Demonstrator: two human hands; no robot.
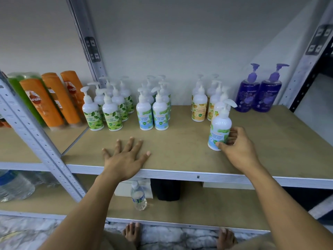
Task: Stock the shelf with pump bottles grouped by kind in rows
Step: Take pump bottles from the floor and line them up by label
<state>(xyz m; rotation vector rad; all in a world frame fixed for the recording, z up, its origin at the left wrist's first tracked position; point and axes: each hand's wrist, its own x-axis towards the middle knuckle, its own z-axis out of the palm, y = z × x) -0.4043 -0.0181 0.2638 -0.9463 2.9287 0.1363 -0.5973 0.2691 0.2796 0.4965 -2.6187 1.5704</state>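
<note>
A white cool-mint pump bottle point(220, 129) with a blue-green label stands on the wooden shelf board point(180, 147), in front of the orange-label bottles point(200, 105). My right hand point(236, 143) grips its lower half, thumb at the front and fingers behind. My left hand point(126, 156) lies flat on the board near the front edge, fingers spread. Behind stand grouped rows: green-leaf bottles point(108, 107) at left, cool-mint bottles point(153, 107) in the middle, two purple pump bottles point(259, 92) at the far right.
Orange shampoo bottles point(54, 100) and green ones lean on the neighbouring shelf at left. Grey metal uprights point(41, 141) frame the bay. On the lower shelf stand a small water bottle point(138, 195), a dark container point(165, 189) and large water bottles point(14, 186).
</note>
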